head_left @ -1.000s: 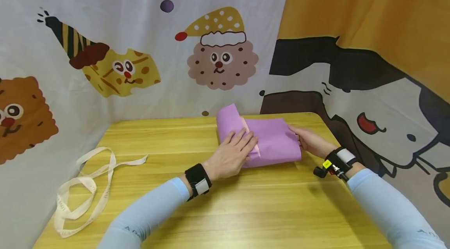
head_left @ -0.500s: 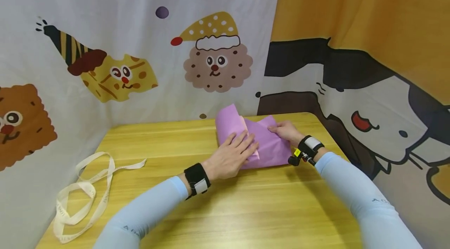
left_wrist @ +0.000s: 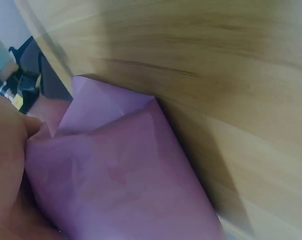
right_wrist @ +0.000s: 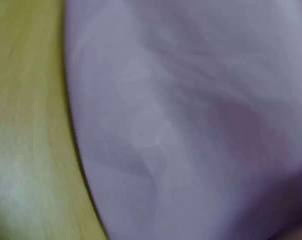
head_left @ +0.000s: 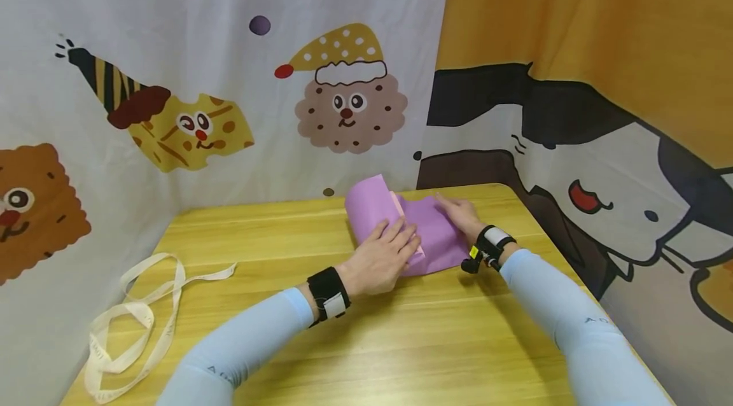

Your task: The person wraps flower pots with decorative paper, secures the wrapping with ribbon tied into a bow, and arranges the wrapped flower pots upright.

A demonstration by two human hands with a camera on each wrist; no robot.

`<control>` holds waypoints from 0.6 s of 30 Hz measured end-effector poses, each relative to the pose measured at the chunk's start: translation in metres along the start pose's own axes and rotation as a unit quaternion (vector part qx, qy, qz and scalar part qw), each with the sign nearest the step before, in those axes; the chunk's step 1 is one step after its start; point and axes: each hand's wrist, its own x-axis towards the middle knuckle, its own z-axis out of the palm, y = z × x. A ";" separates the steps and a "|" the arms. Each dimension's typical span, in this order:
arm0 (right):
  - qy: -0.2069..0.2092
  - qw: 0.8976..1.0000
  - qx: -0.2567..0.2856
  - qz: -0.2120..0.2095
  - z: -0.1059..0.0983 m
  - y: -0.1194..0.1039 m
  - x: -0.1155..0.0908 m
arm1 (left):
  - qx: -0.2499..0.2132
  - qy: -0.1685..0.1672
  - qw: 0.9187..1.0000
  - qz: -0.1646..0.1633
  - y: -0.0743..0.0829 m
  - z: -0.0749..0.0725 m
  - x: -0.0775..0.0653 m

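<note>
A sheet of purple wrapping paper [head_left: 432,237] lies folded over on the table, with a pale pink strip along the fold's edge. Its left part [head_left: 369,205] curves up in a raised loop. My left hand [head_left: 378,259] rests on the folded edge, fingers outstretched. In the left wrist view the paper [left_wrist: 126,175] stands up with an open fold at its end. At the paper's right end is my right hand [head_left: 460,215], its fingers extended along the back edge and the thumb hidden. The right wrist view is filled mostly by creased purple paper [right_wrist: 155,125].
A loose cream ribbon [head_left: 137,310] with printed letters lies in loops at the left of the wooden table [head_left: 343,355]. Behind the table hangs a cartoon-printed curtain [head_left: 217,30], close to its back and right edges.
My right hand has moved left, folding the paper's right end inward; the pinched corner is now under its extended fingers. My left hand has stayed on the fold.
</note>
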 end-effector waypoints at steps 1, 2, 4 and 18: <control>-0.051 0.997 0.048 0.033 -0.005 0.001 -0.003 | -0.008 -0.002 1.000 -0.004 -0.001 0.000 0.000; -0.102 0.990 0.082 0.059 -0.012 0.003 -0.007 | -0.019 -0.003 1.000 -0.008 -0.002 0.001 0.000; -0.195 0.971 0.110 0.084 -0.026 0.007 -0.016 | -0.045 -0.006 0.999 -0.013 -0.004 0.002 -0.001; -0.222 0.973 0.067 0.005 -0.031 0.013 -0.032 | -0.049 0.015 0.996 -0.071 -0.001 -0.005 -0.011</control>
